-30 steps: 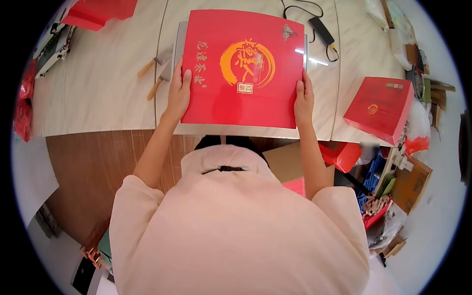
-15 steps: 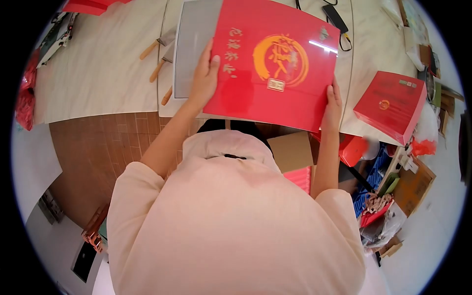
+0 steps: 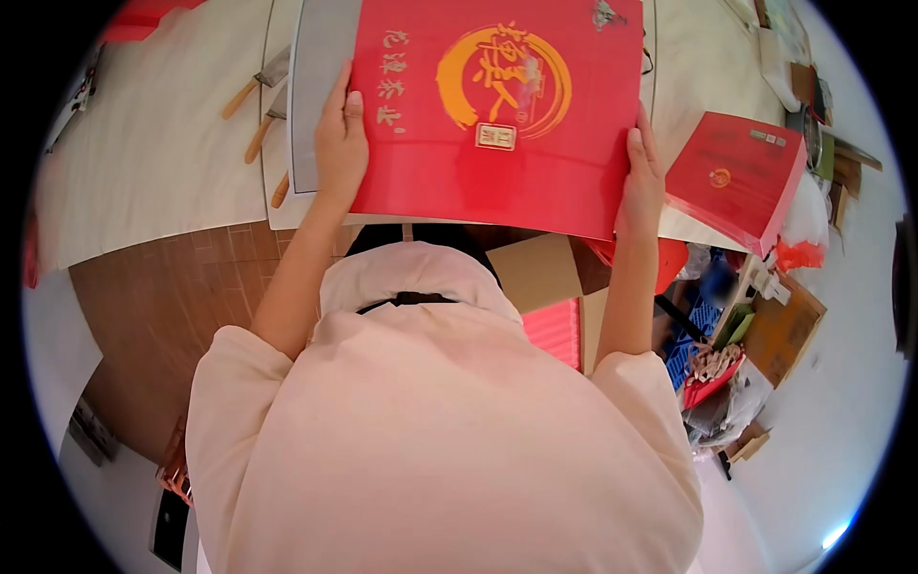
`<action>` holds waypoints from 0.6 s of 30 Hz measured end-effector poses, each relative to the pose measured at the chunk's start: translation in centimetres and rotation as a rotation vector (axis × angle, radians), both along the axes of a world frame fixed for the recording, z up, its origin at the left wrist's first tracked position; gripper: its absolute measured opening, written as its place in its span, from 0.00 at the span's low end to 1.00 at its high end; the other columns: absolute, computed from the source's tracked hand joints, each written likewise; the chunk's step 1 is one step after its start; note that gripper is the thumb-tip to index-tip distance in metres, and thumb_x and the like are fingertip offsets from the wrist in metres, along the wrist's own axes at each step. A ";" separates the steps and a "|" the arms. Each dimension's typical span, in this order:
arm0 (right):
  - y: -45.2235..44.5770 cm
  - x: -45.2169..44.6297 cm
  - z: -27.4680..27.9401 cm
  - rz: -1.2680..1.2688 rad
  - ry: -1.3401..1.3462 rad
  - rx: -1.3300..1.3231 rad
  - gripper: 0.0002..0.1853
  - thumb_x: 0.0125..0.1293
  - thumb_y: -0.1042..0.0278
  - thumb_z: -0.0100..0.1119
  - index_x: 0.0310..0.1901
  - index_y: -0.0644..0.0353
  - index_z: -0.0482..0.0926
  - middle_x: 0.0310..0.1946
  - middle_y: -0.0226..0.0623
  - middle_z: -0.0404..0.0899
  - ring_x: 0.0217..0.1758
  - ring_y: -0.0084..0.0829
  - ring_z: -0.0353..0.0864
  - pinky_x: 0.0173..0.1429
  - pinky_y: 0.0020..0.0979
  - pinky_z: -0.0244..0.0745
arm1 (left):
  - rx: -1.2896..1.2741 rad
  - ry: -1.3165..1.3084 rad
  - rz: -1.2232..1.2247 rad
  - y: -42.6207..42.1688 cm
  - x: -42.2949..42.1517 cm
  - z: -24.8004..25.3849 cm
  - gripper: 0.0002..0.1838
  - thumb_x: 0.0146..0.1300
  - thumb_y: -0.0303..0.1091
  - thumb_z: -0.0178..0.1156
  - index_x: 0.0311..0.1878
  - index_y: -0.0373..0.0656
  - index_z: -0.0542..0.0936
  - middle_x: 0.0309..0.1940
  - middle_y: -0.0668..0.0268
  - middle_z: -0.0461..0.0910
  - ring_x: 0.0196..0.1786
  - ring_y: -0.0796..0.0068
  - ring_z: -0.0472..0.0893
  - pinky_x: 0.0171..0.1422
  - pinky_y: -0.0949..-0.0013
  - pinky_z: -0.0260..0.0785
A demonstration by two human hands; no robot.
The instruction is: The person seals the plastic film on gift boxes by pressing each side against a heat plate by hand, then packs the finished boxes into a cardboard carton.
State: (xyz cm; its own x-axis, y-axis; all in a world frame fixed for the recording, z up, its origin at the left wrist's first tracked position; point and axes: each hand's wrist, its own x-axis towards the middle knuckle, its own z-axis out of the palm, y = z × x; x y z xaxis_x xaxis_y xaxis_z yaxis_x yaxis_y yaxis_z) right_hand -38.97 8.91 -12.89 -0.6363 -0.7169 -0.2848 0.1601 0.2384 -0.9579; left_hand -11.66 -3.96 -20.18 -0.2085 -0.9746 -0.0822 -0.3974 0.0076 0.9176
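1. The left hand (image 3: 341, 143) grasps one edge of the red panel (image 3: 492, 177).
2. The right hand (image 3: 642, 187) grips the opposite edge; the panel spans between them.
3. A red box (image 3: 736, 187) sits on the table (image 3: 163, 134), right of the right hand.

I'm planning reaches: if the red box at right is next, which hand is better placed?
Probably the right hand: it holds the right edge of the red panel, near the red box. The left hand holds the opposite edge, farther away. Both are occupied.
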 end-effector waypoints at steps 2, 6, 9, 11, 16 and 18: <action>-1.3 1.7 -0.5 0.017 -0.022 0.007 0.25 0.74 0.64 0.45 0.68 0.64 0.60 0.68 0.37 0.63 0.70 0.27 0.60 0.71 0.25 0.54 | -0.074 -0.034 0.023 -0.8 2.1 -0.5 0.24 0.75 0.42 0.40 0.70 0.42 0.62 0.67 0.58 0.66 0.68 0.68 0.66 0.70 0.70 0.56; -3.1 3.8 -3.4 0.096 -0.069 -0.023 0.25 0.74 0.64 0.43 0.69 0.64 0.60 0.68 0.38 0.63 0.70 0.26 0.61 0.70 0.25 0.55 | -0.068 -0.056 0.052 -2.1 5.3 0.3 0.24 0.75 0.41 0.41 0.70 0.41 0.62 0.68 0.58 0.64 0.69 0.68 0.64 0.71 0.70 0.54; -4.3 5.4 -4.7 0.141 -0.009 -0.005 0.24 0.75 0.64 0.42 0.69 0.65 0.59 0.68 0.38 0.63 0.70 0.26 0.61 0.70 0.25 0.54 | -0.105 -0.054 0.081 -2.1 7.2 0.6 0.24 0.75 0.39 0.41 0.69 0.39 0.61 0.67 0.54 0.64 0.69 0.63 0.64 0.71 0.67 0.56; -4.8 6.3 -5.8 0.124 -0.016 -0.008 0.24 0.75 0.64 0.41 0.68 0.65 0.59 0.67 0.41 0.65 0.69 0.29 0.63 0.69 0.26 0.56 | -0.096 -0.085 0.072 -2.6 8.1 -0.1 0.25 0.75 0.40 0.41 0.70 0.39 0.60 0.68 0.55 0.62 0.70 0.63 0.63 0.71 0.67 0.54; -5.0 7.2 -7.2 0.195 0.441 0.059 0.24 0.75 0.63 0.40 0.67 0.67 0.61 0.62 0.53 0.69 0.66 0.43 0.68 0.66 0.32 0.62 | 0.229 0.092 0.146 -3.3 8.7 0.2 0.29 0.74 0.44 0.41 0.73 0.43 0.54 0.72 0.60 0.56 0.73 0.67 0.57 0.74 0.69 0.48; -4.9 7.3 -6.7 0.174 0.500 0.110 0.23 0.75 0.62 0.40 0.65 0.68 0.62 0.59 0.55 0.70 0.63 0.48 0.71 0.63 0.35 0.66 | 0.203 0.103 0.104 -3.3 7.9 0.5 0.29 0.74 0.44 0.41 0.73 0.43 0.54 0.72 0.62 0.55 0.73 0.70 0.55 0.74 0.69 0.47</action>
State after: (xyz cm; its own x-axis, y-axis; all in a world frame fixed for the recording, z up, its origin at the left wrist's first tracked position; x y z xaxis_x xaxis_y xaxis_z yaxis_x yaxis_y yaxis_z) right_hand -31.62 4.04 -19.56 -0.5881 -0.8068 -0.0569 -0.3594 0.3237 -0.8752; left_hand -3.75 -7.30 -19.72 -0.1259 -0.9567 -0.2623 -0.2903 -0.2173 0.9319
